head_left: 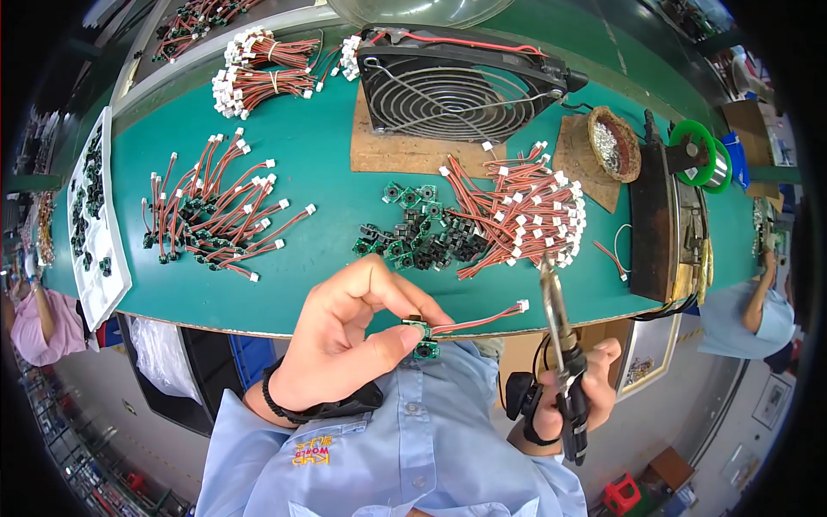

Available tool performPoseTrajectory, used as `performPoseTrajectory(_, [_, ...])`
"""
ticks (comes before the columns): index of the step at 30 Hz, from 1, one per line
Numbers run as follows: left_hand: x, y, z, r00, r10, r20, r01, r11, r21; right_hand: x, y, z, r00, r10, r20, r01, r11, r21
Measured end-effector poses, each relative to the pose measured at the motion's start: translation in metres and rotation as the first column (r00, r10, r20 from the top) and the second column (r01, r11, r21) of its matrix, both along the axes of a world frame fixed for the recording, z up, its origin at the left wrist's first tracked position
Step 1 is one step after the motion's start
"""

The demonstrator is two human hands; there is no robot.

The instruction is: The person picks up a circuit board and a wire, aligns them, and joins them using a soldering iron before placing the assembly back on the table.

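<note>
Between thumb and fingers, my left hand pinches a small green circuit board at the table's near edge. A red-and-dark wire lead with a white plug runs rightward from it. My right hand is wrapped round the dark handle of a soldering iron, its metal tip pointing up, to the right of the plug. Beyond my left hand lies a heap of green and black circuit boards. Loose wire leads with white plugs are piled beside that heap.
Boards with leads lie at left, near a white tray of boards. A black fan stands at the back, bundled leads beside it. At right are a bowl of shiny bits and a green-rimmed solder spool. People work on both sides.
</note>
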State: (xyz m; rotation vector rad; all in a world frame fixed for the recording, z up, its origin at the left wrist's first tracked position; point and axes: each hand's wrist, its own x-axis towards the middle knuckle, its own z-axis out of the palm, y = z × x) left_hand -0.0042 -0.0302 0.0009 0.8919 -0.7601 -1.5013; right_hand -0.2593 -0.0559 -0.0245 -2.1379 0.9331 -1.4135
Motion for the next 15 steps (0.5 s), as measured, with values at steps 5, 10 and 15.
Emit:
performPoseTrajectory(5, [-0.007,0.001,-0.005,0.970,0.134,0.203,-0.121,0.990,-0.074,0.006,0.003,0.012,0.982,0.184,-0.040,-0.184,0.983,0.020])
performPoseTrajectory(10, [-0.008,0.001,-0.006,0.910,0.185,0.370,-0.131,0.977,-0.167,0.013,0.006,0.019,0.958,0.270,-0.101,-0.264,0.962,0.065])
performPoseTrajectory(15, [-0.009,0.002,-0.004,0.898,0.209,0.387,-0.168,0.976,-0.138,0.012,0.006,0.021,0.952,0.284,-0.111,-0.275,0.958,0.086])
